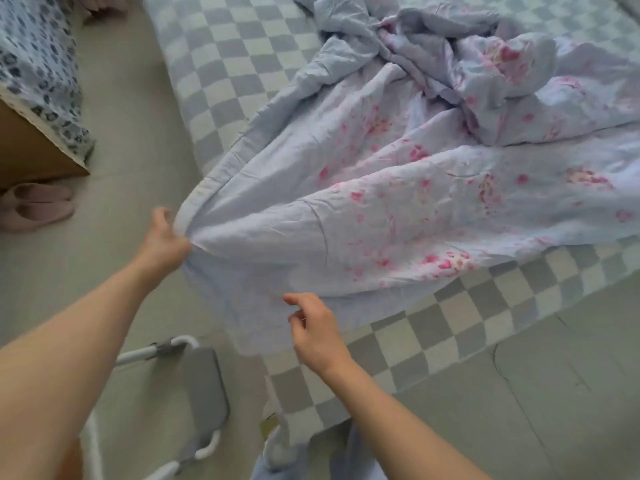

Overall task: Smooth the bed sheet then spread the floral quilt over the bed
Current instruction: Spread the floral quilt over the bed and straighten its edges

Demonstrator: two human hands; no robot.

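Left hand (162, 242) grips bunched corner of floral quilt (398, 188), pulled off bed edge. Right hand (317, 332) loosely curled, holding nothing, over quilt hem. Quilt rumpled on checkered sheet (221, 64).

Floral quilt (398, 202): pale blue, pink flowers, crumpled in a heap toward the far side, near corner pulled off the bed's corner toward me. Bed sheet (225, 64): blue-and-cream checkered, flat on the mattress, partly covered by the quilt.
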